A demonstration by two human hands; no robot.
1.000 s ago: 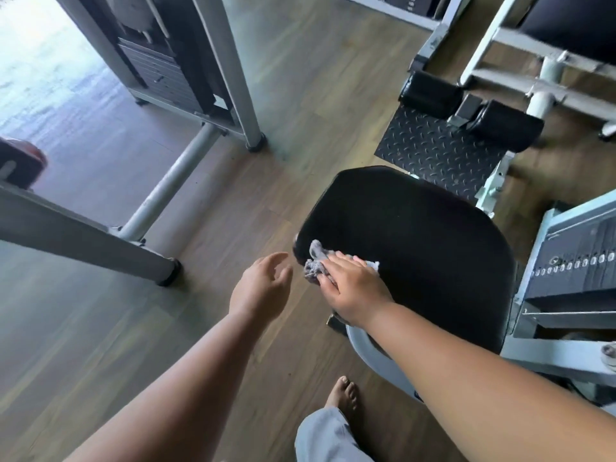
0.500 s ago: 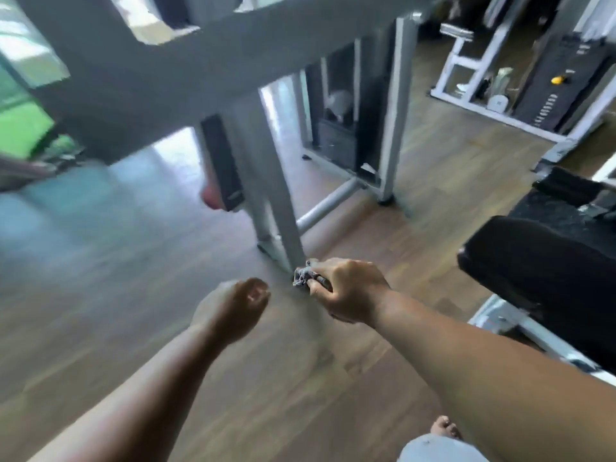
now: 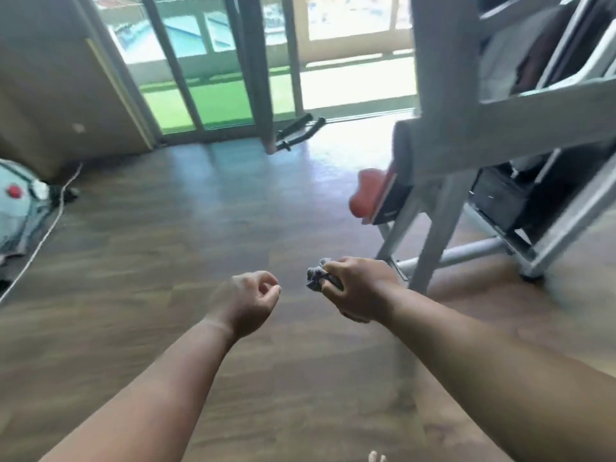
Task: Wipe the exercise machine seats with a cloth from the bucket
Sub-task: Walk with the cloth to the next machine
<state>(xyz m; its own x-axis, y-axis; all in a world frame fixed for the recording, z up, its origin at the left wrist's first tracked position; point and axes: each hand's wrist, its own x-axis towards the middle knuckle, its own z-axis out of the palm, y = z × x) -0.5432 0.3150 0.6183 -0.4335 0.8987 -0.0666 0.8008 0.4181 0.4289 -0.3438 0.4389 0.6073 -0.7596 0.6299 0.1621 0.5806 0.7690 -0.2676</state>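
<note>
**Cloth carried clear of the seat, out over open floor**

Swung away from the black seat seen a moment ago; now facing the glass doors (image 3: 213, 61), with both forearms stretched out over bare wooden floor (image 3: 160, 235). Right hand (image 3: 360, 288) closed tight around a small crumpled grey cloth (image 3: 316, 278), a bunched end poking out past the fingers on the left side. Left hand (image 3: 248, 303) loosely curled, holding nothing, just beside the right and not touching it or the cloth.

Wide open floor ahead and to the left, running up to the door threshold. To the right, close by the cloth hand, a grey machine frame (image 3: 443, 201): slanted legs, a round base tube low along the floor, a thick upright post reaching the top edge. Red pad (image 3: 365, 198) fixed at the frame's left side, facing the open floor. Black handles (image 3: 300, 131) lying at the foot of a door post. At far left, a pale rounded object with a red spot (image 3: 15, 201), partly cut off and too blurred to identify, with a white cord (image 3: 43, 235) trailing across the floor. Tan wall panel (image 3: 56, 85) behind it. Toes (image 3: 376, 457) just visible at the bottom edge.
</note>
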